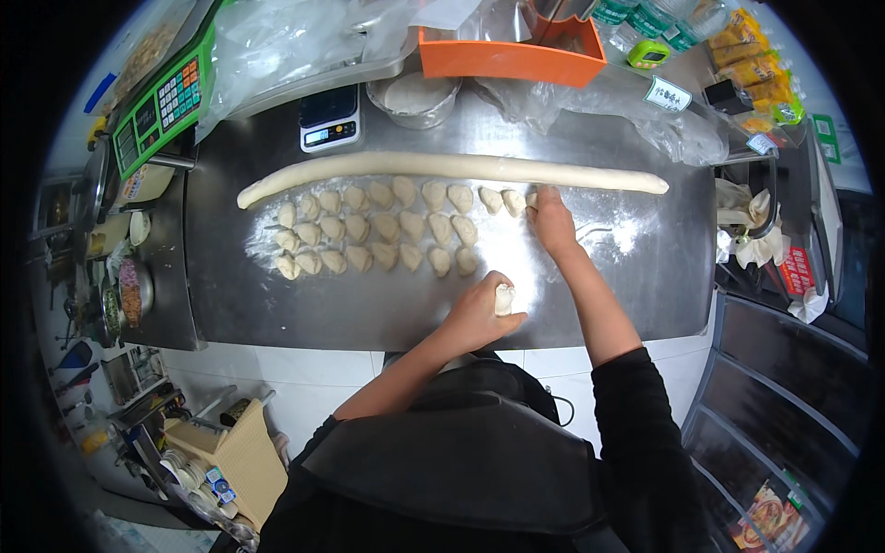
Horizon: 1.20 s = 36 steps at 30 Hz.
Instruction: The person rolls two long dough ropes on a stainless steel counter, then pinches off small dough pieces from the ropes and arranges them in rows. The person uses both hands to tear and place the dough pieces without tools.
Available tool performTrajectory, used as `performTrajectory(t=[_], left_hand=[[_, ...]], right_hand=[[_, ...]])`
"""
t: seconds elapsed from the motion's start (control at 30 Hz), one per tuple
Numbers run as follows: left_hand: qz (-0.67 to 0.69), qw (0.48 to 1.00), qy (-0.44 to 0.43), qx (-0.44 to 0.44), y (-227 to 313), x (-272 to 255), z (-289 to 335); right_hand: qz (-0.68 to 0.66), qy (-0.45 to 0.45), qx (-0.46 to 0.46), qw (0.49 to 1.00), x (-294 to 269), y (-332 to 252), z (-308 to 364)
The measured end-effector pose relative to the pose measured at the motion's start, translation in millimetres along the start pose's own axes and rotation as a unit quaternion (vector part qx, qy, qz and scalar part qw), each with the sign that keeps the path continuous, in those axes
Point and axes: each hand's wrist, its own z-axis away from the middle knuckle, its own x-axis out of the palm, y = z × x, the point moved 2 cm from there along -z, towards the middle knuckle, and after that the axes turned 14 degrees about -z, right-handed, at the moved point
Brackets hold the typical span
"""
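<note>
My left hand [475, 311] is closed around a short end of dough [504, 300] near the table's front edge. Farther forward, my right hand [555, 226] has its fingers on a small dough piece [532, 201] at the right end of the back row. Several more dough pieces [384, 225] lie in three rows to the left, on the floured metal table [387, 313]. Behind them stretches a long, pale dough rope [442, 166], apart from both hands. The fingertips of my right hand are partly hidden.
At the back stand a small white scale [330, 135], a clear bowl [415, 97] and an orange box [512, 63]. A green-framed scale [159, 118] is at the far left. Flour [622, 226] is scattered right of my right hand. Plastic bags [678, 129] lie behind.
</note>
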Motion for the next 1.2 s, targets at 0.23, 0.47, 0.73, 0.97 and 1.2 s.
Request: performTrajectory(t=[0.23,0.47,0.73,0.97,1.2], left_hand=[[0.07,0.992,0.102,0.021,-3,-6,-13],[0.058,0.991,0.086,0.088,0,-4,-34],[-0.016,0.998,0.006,0.068,12,-3,-31],[0.057,0.992,0.085,0.075,23,10,-29],[0.001,0.985,0.12,0.123,35,5,-25]], right_hand=[[-0.096,-0.037,0.02,0.994,-57,-51,52],[-0.292,-0.21,-0.073,0.93,-74,-121,127],[-0.296,-0.081,-0.145,0.94,-86,-115,135],[-0.118,-0.011,-0.164,0.979,-76,-130,137],[-0.258,0.104,-0.09,0.956,-60,-103,122]])
